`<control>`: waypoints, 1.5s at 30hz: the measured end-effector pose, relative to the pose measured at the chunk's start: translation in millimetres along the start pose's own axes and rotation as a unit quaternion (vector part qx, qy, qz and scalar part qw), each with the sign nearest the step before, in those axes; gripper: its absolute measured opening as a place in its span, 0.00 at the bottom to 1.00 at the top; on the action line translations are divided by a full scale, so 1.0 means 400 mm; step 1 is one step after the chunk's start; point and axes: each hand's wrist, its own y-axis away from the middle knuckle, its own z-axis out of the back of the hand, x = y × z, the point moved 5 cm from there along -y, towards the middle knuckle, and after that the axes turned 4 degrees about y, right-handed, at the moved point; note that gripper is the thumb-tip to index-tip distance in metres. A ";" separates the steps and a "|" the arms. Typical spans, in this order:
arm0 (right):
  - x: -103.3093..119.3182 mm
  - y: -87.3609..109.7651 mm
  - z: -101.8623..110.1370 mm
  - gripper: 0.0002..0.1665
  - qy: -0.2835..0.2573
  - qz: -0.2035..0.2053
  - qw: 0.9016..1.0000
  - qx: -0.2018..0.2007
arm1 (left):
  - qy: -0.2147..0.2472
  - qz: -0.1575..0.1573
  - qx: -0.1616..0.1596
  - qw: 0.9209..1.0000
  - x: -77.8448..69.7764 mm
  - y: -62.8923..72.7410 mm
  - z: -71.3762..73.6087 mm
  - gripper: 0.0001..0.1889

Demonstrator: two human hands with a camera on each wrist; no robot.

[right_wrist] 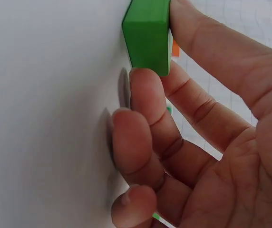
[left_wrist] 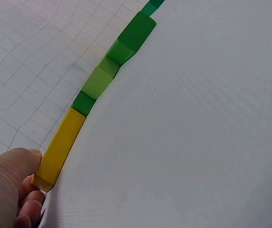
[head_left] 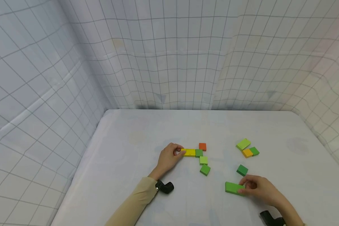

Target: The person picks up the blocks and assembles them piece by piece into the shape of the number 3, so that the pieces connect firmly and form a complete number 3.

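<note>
Presently, the right hand (head_left: 260,188), thumb and forefinger parted by a block's width, pinches one end of a long green block (head_left: 232,188) extending to its left. Just beyond that hand sits a dark green block (head_left: 242,170). Farther off, the left hand (head_left: 167,158) pinches a yellow block (head_left: 190,153) similarly; right of that hand, the block's far end (contact apparent) meets a green cube (head_left: 199,153). A red-orange block (head_left: 202,147) lies slightly beyond. Well past the right hand, an orange block (head_left: 247,153) rests on the surface (head_left: 124,138).
</note>
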 end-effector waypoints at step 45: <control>0.237 -0.162 -0.140 0.25 0.174 0.078 0.980 -0.055 | 0.004 -0.003 0.000 1.000 0.001 -0.001 0.002 0.12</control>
